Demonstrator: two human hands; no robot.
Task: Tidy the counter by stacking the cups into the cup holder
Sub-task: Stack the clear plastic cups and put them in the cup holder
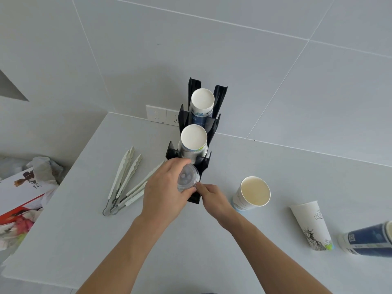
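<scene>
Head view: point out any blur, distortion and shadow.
Head view: wide-angle bending slants the wall's tile lines; the dark blue cup at the right edge is motion-smeared; the clear cup in the left hand looks hazy; shadows are soft.

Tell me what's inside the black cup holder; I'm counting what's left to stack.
The cup holder holds two upside-down paper stacks; left hand grips clear cups at the front slot, hiding its contents.

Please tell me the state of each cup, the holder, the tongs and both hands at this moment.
cup holder: upright, two rear slots filled
rear cup stack: upside down in holder
middle cup stack: upside down in holder
clear cup: gripped at front slot
left hand: closed on clear cup
right hand: fingers touching clear cup
cream cup: upright, empty
sketch cup: upside down
blue cups: lying sideways
tongs: lying on counter
</scene>
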